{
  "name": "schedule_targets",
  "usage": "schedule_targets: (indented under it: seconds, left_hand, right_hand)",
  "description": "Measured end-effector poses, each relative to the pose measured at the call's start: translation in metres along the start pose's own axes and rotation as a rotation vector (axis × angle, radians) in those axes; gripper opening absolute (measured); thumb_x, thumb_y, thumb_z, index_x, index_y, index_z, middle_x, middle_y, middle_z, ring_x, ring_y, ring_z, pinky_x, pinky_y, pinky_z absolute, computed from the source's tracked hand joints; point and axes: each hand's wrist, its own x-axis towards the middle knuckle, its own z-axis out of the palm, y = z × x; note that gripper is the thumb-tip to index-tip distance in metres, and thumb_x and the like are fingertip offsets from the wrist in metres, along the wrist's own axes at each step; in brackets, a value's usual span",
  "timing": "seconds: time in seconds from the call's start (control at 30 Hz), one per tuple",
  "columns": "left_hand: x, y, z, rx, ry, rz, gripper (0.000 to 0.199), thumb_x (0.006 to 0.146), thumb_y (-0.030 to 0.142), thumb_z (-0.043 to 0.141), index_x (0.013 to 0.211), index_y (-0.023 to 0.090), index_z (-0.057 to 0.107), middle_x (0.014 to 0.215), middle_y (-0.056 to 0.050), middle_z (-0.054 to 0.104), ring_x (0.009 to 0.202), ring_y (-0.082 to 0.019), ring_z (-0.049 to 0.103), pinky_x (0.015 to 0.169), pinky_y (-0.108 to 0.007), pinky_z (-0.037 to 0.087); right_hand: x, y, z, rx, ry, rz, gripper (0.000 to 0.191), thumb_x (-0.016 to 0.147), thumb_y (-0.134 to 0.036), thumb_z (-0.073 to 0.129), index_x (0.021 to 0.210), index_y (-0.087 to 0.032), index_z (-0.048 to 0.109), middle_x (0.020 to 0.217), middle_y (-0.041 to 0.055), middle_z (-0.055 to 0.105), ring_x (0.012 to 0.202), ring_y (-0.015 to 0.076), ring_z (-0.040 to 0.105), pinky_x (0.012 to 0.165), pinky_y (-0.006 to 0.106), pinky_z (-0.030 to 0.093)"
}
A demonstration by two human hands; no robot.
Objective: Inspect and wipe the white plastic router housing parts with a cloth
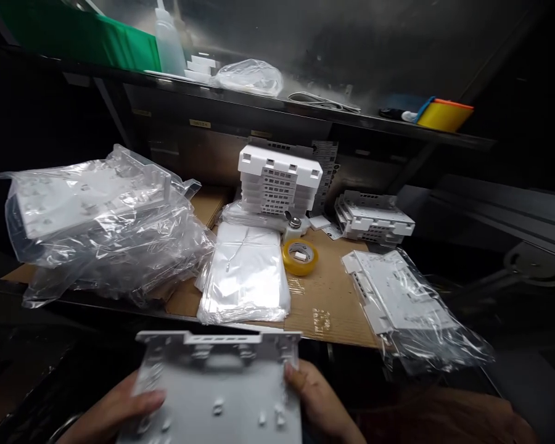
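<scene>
A white moulded plastic panel (231, 382) with small raised posts is held low in front of me, before the bench edge. My left hand (115, 404) grips its left side, thumb on the face and the other fingers hidden underneath. On the right side my right hand (317, 394) is closed round the panel's edge, its thumb resting on top. Beyond the panel lies a stack of clear plastic bags (247, 265) on cardboard. A yellow tape roll (300, 256) sits just right of the bags.
Bagged white panels (92, 197) are heaped at left; another partly bagged panel (411, 290) lies at right. White panels (280, 179) are stacked behind the bags, with a smaller stack (374, 216) to the right. A metal shelf (259, 98) crosses above, carrying a squeeze bottle (169, 43) and a green bin (78, 37).
</scene>
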Motion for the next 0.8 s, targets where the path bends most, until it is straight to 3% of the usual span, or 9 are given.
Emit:
schedule_targets:
  seconds: [0.03,0.07,0.13,0.2,0.27,0.37,0.53,0.7,0.8]
  left_hand:
    - [0.011,0.008,0.018,0.308,-0.125,0.151,0.057,0.049,0.038,0.1,0.096,0.018,0.075,0.093,-0.011,0.078,0.098,-0.041,0.072,0.076,-0.04,0.062]
    - [0.023,0.017,0.038,0.416,-0.19,0.225,0.052,0.05,0.045,0.099,0.087,0.017,0.076,0.089,-0.013,0.077,0.095,-0.042,0.071,0.076,-0.043,0.062]
    - [0.046,0.03,0.077,0.509,-0.25,0.375,0.046,0.069,0.058,0.086,0.091,0.019,0.077,0.096,-0.013,0.075,0.097,-0.039,0.068,0.082,-0.042,0.06]
    - [0.065,0.036,0.108,0.612,-0.242,0.538,0.032,0.077,0.049,0.084,0.093,0.023,0.078,0.102,-0.01,0.072,0.105,-0.034,0.063,0.097,-0.035,0.053]
    - [0.078,0.036,0.128,0.711,-0.227,0.655,0.027,0.074,0.033,0.089,0.098,0.026,0.079,0.108,-0.007,0.07,0.113,-0.031,0.058,0.106,-0.028,0.043]
    - [0.09,0.031,0.139,0.82,-0.217,0.721,0.036,0.068,0.015,0.091,0.1,0.027,0.078,0.106,-0.005,0.071,0.109,-0.03,0.06,0.097,-0.023,0.043]
    - [0.101,0.043,0.144,0.918,-0.167,0.749,0.031,0.073,0.006,0.083,0.091,0.026,0.068,0.088,-0.003,0.073,0.087,-0.027,0.064,0.074,-0.023,0.042]
    - [0.126,0.074,0.143,0.978,-0.3,0.652,0.043,0.064,0.029,0.095,0.086,0.025,0.058,0.073,-0.002,0.075,0.075,-0.026,0.07,0.068,-0.026,0.047]
    - [0.136,0.087,0.144,0.965,-0.393,0.61,0.038,0.068,0.041,0.09,0.081,0.023,0.059,0.073,-0.004,0.071,0.072,-0.027,0.069,0.066,-0.031,0.054]
  right_hand:
    - [-0.006,-0.006,-0.012,0.045,0.123,-0.034,0.061,0.081,-0.067,0.077,0.108,-0.012,0.078,0.094,0.0135,0.081,0.095,0.0304,0.077,0.09,0.043,0.057]
    - [-0.013,-0.012,-0.025,0.099,0.246,-0.061,0.055,0.082,-0.061,0.079,0.108,-0.013,0.077,0.093,0.0131,0.081,0.096,0.0309,0.077,0.091,0.044,0.057]
    - [-0.029,-0.024,-0.051,0.204,0.474,-0.105,0.05,0.08,-0.055,0.084,0.108,-0.014,0.077,0.095,0.0123,0.082,0.1,0.0332,0.077,0.095,0.049,0.058]
    - [-0.046,-0.035,-0.072,0.284,0.67,-0.182,0.051,0.078,-0.055,0.084,0.109,-0.016,0.077,0.1,0.0118,0.082,0.106,0.0353,0.076,0.098,0.053,0.058]
    - [-0.06,-0.043,-0.084,0.315,0.802,-0.289,0.055,0.079,-0.056,0.082,0.118,-0.018,0.075,0.111,0.0113,0.082,0.114,0.0357,0.074,0.104,0.053,0.056]
    - [-0.071,-0.051,-0.089,0.319,0.9,-0.405,0.062,0.083,-0.058,0.078,0.133,-0.022,0.069,0.124,0.0103,0.078,0.125,0.0343,0.069,0.111,0.053,0.052]
    - [-0.073,-0.051,-0.092,0.354,0.981,-0.44,0.063,0.085,-0.059,0.074,0.135,-0.022,0.067,0.131,0.0096,0.075,0.134,0.0336,0.062,0.114,0.053,0.051]
    - [-0.072,-0.048,-0.095,0.389,0.977,-0.442,0.063,0.084,-0.055,0.077,0.137,-0.023,0.066,0.129,0.0091,0.076,0.134,0.0339,0.063,0.114,0.054,0.051]
    - [-0.071,-0.048,-0.096,0.437,0.989,-0.432,0.063,0.084,-0.051,0.078,0.139,-0.023,0.064,0.129,0.0086,0.076,0.132,0.0338,0.064,0.114,0.053,0.051]
